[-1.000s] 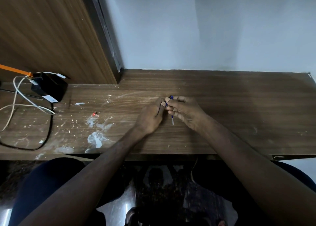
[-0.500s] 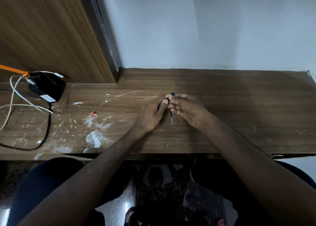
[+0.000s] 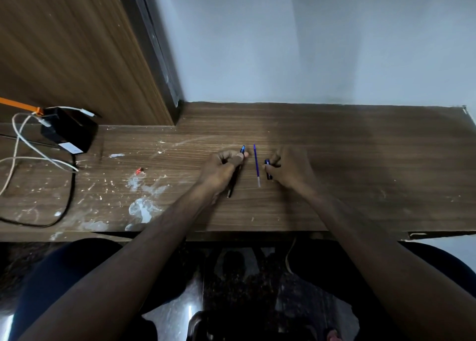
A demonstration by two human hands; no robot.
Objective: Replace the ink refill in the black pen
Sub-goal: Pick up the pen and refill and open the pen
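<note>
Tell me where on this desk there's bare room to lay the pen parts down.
Free: the wide stretch right of the right hand out to the desk end, and the strip behind both hands toward the wall. Crowded: the left end, with the black box, cables and white smears.

My desk [image 3: 360, 175] is brown wood grain, its back edge against a pale wall [image 3: 309, 44]. Near the left edge sits a black box [image 3: 68, 132], with white cables [image 3: 31, 147] looping in front of it and a black cable [image 3: 67, 199] curving toward the front edge. An orange strip [image 3: 18, 104] runs off left behind the box. White paint smears [image 3: 141, 209] mark the front left part, and a small red bit [image 3: 139, 171] lies just behind them. A wooden panel [image 3: 64, 49] rises at the back left corner.
</note>
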